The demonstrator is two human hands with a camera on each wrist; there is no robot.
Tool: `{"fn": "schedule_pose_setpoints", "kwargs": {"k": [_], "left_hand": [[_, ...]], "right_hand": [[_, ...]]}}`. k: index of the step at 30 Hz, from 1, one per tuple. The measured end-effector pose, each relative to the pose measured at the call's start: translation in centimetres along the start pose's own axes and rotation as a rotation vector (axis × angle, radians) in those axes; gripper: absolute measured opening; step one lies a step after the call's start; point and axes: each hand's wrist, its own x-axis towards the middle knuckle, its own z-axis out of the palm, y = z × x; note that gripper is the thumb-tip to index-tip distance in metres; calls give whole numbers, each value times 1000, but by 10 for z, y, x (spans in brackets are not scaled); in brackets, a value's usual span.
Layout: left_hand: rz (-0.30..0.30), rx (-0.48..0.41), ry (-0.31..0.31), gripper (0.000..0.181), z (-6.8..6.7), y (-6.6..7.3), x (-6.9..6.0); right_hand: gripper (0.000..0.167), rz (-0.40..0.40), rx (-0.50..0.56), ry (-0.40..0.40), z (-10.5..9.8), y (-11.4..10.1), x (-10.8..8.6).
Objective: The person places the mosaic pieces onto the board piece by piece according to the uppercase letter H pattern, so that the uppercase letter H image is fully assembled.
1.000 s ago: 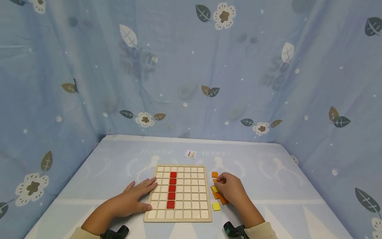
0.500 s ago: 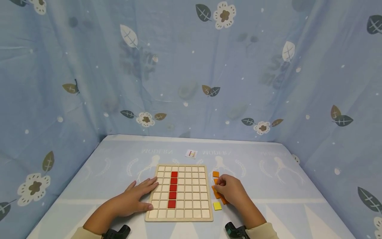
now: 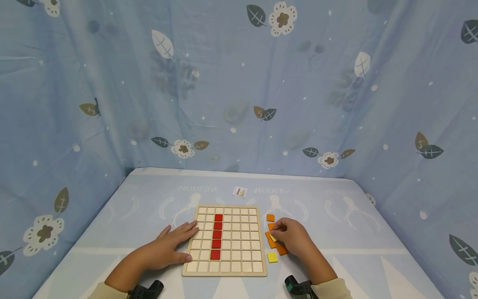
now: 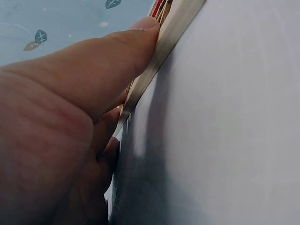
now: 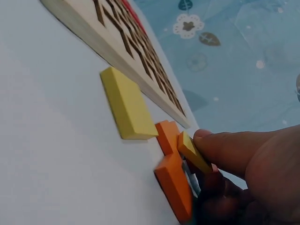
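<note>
A wooden grid board lies on the table, with several red square tiles in one column. My left hand rests on the board's left edge, fingers spread and thumb on the near part of the rim. To the right of the board, my right hand pinches a small yellow tile between thumb and fingers, over several orange tiles. Its fingertips are partly hidden in the right wrist view. Another yellow tile lies flat by the board's right edge, nearer the person.
A small printed card with a coloured grid lies beyond the board. One orange tile sits apart at the far end of the pile. Patterned blue curtain surrounds the table at the back and sides.
The yellow tile at my right fingertips showed, was hidden half a second ago, and shows again. My right hand has shifted slightly right. The left hand stays on the board.
</note>
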Motion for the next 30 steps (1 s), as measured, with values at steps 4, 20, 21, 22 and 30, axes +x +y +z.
{"fn": "schedule_pose_setpoints", "kwargs": {"k": [4, 20, 21, 22, 30], "left_hand": [[-8, 9, -1, 91, 1, -1, 1], [-9, 1, -2, 91, 0, -2, -2], [-13, 0, -2, 91, 0, -2, -2], [-12, -2, -2, 91, 0, -3, -3], [-4, 17, 0, 91, 1, -1, 0]], "right_hand": [[8, 41, 134, -30, -5, 4, 0], [15, 35, 465, -114, 18, -24, 9], [15, 24, 462, -123, 22, -28, 9], [15, 12, 460, -132, 25, -32, 10], [14, -50, 481, -204, 49, -57, 10]]}}
